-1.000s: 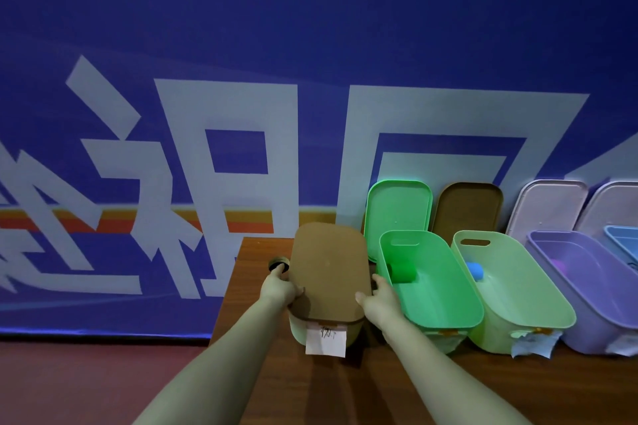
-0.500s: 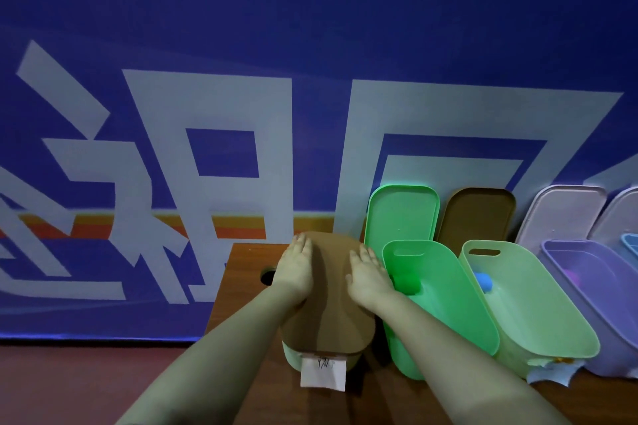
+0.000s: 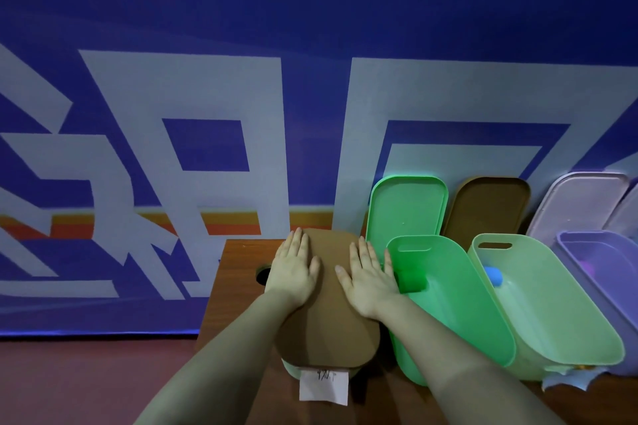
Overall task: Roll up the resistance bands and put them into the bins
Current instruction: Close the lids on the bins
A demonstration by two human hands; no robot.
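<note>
Left hand point(image 3: 293, 269) and right hand point(image 3: 367, 278), fingers flat, press a brown oval plastic lid point(image 3: 328, 328) onto one seemingly finished bin point(image 3: 289, 366); the open pale green plastic bin point(image 3: 566, 331) holding a blue rolled band point(image 3: 493, 275) has no lid yet.

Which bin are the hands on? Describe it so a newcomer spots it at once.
A wooden table stands before the blue wall, with bins in a row. The bin is the leftmost, with the left hand and right hand flat on top. Alone among open neighbours, it wears a brown lid; a white label hangs in front.
</note>
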